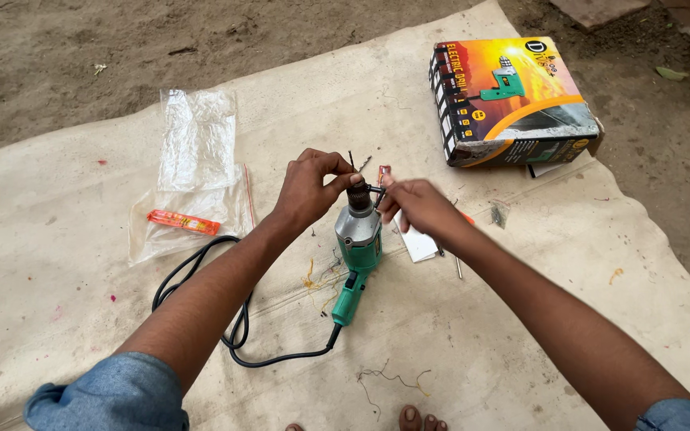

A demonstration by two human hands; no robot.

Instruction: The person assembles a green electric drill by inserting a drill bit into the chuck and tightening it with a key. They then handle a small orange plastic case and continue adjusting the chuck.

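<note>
Green drill (358, 239) on cream ground sheet (441, 335)

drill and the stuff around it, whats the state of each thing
drill: on the cloth, bit in its chuck
left hand: grip shut on the chuck
right hand: grip shut on the chuck key
cord: loose, looped on the cloth
box: closed
plastic bag: flat

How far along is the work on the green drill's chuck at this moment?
Done: the green drill is out of its box and a bit stands in the chuck. In hand: the left hand grips the chuck; the right hand holds the chuck key against it. Left: removing the key.
</note>
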